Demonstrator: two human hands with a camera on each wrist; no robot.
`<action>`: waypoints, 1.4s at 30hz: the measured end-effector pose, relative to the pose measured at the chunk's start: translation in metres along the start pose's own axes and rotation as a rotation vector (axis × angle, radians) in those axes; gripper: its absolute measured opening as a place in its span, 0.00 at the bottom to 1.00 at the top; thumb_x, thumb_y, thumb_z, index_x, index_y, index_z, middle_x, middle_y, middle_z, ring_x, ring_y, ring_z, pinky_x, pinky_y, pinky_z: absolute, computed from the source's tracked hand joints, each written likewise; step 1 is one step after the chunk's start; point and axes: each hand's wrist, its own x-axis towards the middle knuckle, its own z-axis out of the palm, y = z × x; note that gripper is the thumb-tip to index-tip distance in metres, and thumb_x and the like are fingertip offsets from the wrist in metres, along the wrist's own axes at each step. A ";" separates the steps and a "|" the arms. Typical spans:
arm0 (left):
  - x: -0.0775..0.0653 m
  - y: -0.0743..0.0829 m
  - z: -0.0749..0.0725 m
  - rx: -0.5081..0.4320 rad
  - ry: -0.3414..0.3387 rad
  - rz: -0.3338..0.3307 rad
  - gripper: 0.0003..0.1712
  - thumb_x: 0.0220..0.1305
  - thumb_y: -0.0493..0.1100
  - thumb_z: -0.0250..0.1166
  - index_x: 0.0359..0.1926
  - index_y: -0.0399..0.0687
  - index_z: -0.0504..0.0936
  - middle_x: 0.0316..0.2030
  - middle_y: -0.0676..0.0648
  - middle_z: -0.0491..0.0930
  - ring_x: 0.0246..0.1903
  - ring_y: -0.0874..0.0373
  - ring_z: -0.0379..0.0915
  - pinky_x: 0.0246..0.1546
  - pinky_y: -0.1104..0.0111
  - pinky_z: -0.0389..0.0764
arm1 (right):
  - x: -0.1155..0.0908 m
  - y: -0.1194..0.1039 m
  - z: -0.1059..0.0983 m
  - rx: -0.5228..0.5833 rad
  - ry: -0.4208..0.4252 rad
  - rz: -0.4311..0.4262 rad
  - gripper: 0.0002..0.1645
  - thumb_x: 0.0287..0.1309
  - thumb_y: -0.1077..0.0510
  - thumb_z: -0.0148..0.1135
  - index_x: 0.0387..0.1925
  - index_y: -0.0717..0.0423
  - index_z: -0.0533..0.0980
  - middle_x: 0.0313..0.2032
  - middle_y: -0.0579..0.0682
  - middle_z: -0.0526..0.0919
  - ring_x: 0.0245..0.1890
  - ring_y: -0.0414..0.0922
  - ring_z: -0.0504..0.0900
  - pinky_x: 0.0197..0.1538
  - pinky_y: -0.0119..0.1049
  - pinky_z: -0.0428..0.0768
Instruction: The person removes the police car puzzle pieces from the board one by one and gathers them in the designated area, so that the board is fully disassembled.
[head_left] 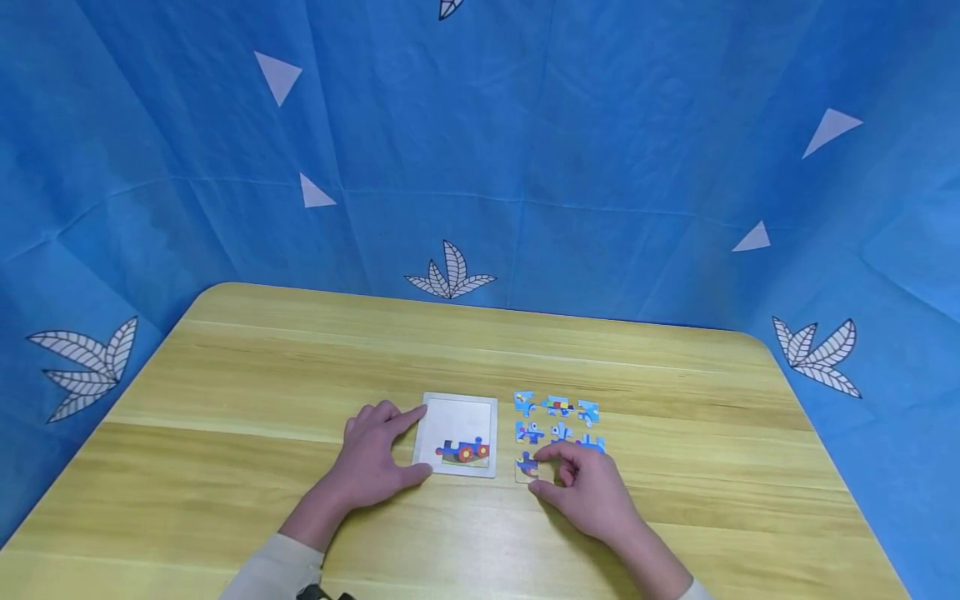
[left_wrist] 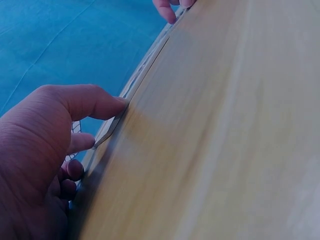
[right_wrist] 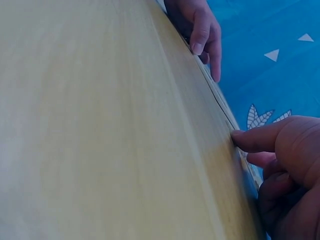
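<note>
A pale square puzzle tray (head_left: pixel 456 397) lies on the table with joined puzzle pieces (head_left: pixel 467 451) along its lower right, showing red and yellow wheels. My left hand (head_left: pixel 372 458) rests at its left side, index fingertip near the upper corner and thumb at the lower one, both fairly straight. To the right of the tray, my right hand (head_left: pixel 588 487) pinches a puzzle piece (head_left: pixel 526 465) between index finger and thumb, at table level. That piece shows a blue and brown picture. Both wrist views show the hands (left_wrist: pixel 35 145) (right_wrist: pixel 295 160) low along the tabletop.
Several loose blue puzzle pieces (head_left: pixel 557 406) lie in rows just beyond my right hand, some partly covered by its fingers. The wooden table (head_left: pixel 262 400) reaches back to a blue cloth (head_left: pixel 480 150) hanging behind it.
</note>
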 end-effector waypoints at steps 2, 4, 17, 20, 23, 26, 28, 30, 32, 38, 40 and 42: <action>0.000 0.000 0.000 0.002 -0.004 -0.001 0.48 0.44 0.56 0.77 0.69 0.48 0.75 0.39 0.55 0.67 0.41 0.56 0.60 0.44 0.59 0.57 | 0.000 -0.001 0.001 0.003 0.012 0.006 0.16 0.46 0.59 0.80 0.39 0.47 0.84 0.15 0.38 0.65 0.17 0.35 0.64 0.35 0.35 0.72; 0.000 0.000 0.000 0.001 -0.009 -0.004 0.48 0.45 0.56 0.77 0.69 0.48 0.74 0.39 0.55 0.67 0.41 0.56 0.60 0.44 0.59 0.57 | 0.000 -0.003 0.002 0.013 0.027 0.006 0.16 0.46 0.59 0.80 0.39 0.47 0.84 0.15 0.38 0.66 0.17 0.36 0.64 0.33 0.35 0.71; 0.000 0.000 -0.002 0.013 -0.026 -0.013 0.48 0.46 0.57 0.76 0.69 0.49 0.74 0.41 0.54 0.67 0.42 0.55 0.60 0.45 0.58 0.57 | 0.011 -0.033 0.025 0.122 -0.006 -0.041 0.20 0.50 0.60 0.78 0.46 0.51 0.83 0.17 0.38 0.63 0.17 0.34 0.62 0.34 0.34 0.73; 0.000 0.001 -0.003 0.012 -0.029 -0.013 0.48 0.46 0.57 0.77 0.69 0.49 0.74 0.41 0.54 0.67 0.42 0.56 0.60 0.45 0.58 0.57 | 0.017 -0.040 0.029 0.122 -0.018 -0.074 0.20 0.50 0.60 0.77 0.47 0.52 0.83 0.17 0.38 0.63 0.17 0.33 0.62 0.30 0.33 0.72; 0.000 0.002 -0.003 0.010 -0.029 -0.012 0.48 0.47 0.57 0.77 0.69 0.50 0.74 0.41 0.54 0.68 0.43 0.56 0.60 0.45 0.58 0.57 | 0.022 -0.045 0.031 0.093 -0.026 -0.104 0.21 0.51 0.61 0.77 0.48 0.53 0.83 0.17 0.37 0.64 0.17 0.34 0.62 0.29 0.34 0.72; 0.000 0.002 -0.004 0.007 -0.028 -0.012 0.48 0.47 0.57 0.77 0.69 0.50 0.74 0.41 0.54 0.68 0.43 0.55 0.60 0.45 0.58 0.57 | 0.027 -0.047 0.032 0.080 -0.049 -0.117 0.22 0.51 0.62 0.76 0.49 0.53 0.82 0.16 0.37 0.63 0.17 0.34 0.62 0.31 0.35 0.72; 0.001 0.002 -0.003 0.010 -0.029 -0.014 0.48 0.46 0.57 0.77 0.69 0.50 0.74 0.41 0.54 0.68 0.43 0.55 0.60 0.45 0.58 0.57 | 0.030 -0.047 0.033 0.075 -0.071 -0.118 0.21 0.51 0.62 0.76 0.49 0.53 0.82 0.16 0.37 0.63 0.17 0.34 0.62 0.32 0.35 0.72; 0.001 0.002 -0.003 0.012 -0.027 -0.015 0.48 0.46 0.57 0.77 0.69 0.50 0.74 0.41 0.54 0.68 0.43 0.55 0.60 0.45 0.58 0.57 | 0.033 -0.047 0.034 0.076 -0.087 -0.119 0.21 0.52 0.62 0.75 0.49 0.53 0.82 0.16 0.37 0.63 0.17 0.34 0.62 0.33 0.36 0.72; 0.001 0.001 -0.003 0.013 -0.028 -0.015 0.48 0.46 0.57 0.77 0.69 0.50 0.74 0.41 0.54 0.68 0.43 0.55 0.60 0.45 0.58 0.57 | 0.036 -0.046 0.035 0.077 -0.098 -0.124 0.19 0.52 0.63 0.75 0.48 0.52 0.82 0.16 0.37 0.62 0.17 0.34 0.61 0.33 0.35 0.72; 0.001 0.001 -0.002 0.010 -0.021 -0.007 0.48 0.46 0.57 0.77 0.69 0.50 0.74 0.40 0.54 0.67 0.43 0.55 0.60 0.45 0.58 0.57 | 0.043 -0.045 0.037 0.074 -0.133 -0.134 0.16 0.54 0.62 0.74 0.45 0.52 0.83 0.15 0.38 0.62 0.15 0.34 0.61 0.30 0.34 0.69; 0.001 0.000 -0.002 0.012 -0.015 -0.002 0.48 0.45 0.57 0.77 0.69 0.49 0.74 0.40 0.54 0.67 0.43 0.55 0.60 0.45 0.58 0.57 | 0.045 -0.045 0.038 0.074 -0.147 -0.130 0.15 0.55 0.62 0.73 0.45 0.51 0.83 0.15 0.38 0.62 0.16 0.34 0.61 0.30 0.34 0.69; 0.000 0.000 -0.002 0.013 -0.010 0.004 0.48 0.45 0.57 0.77 0.69 0.49 0.75 0.40 0.54 0.67 0.43 0.55 0.60 0.45 0.58 0.57 | 0.046 -0.045 0.039 0.078 -0.159 -0.130 0.14 0.55 0.62 0.73 0.45 0.51 0.83 0.15 0.38 0.63 0.16 0.35 0.62 0.30 0.34 0.69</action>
